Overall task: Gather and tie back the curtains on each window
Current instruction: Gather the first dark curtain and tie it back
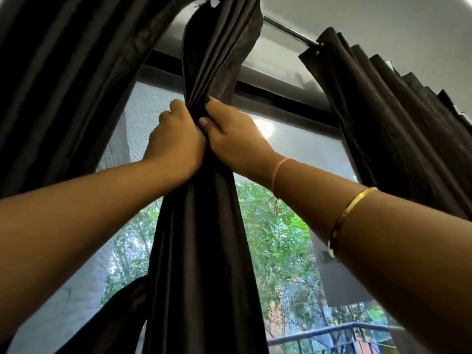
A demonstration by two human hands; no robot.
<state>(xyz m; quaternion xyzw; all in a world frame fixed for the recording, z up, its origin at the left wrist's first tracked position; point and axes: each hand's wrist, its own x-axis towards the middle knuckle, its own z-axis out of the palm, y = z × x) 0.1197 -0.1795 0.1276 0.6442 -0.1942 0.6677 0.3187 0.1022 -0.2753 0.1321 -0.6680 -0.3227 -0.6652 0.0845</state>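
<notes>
1. The left hand [176, 139] is clamped on the middle curtain [204, 251], which hangs bunched at the window's centre.
2. The cloth looks soft and light (likely slippery); grip the gathered neck.
3. The right hand [235, 139] clamps it alongside.

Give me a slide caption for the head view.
Both hands, left hand and right hand, bunch the middle dark curtain before the window.
</notes>
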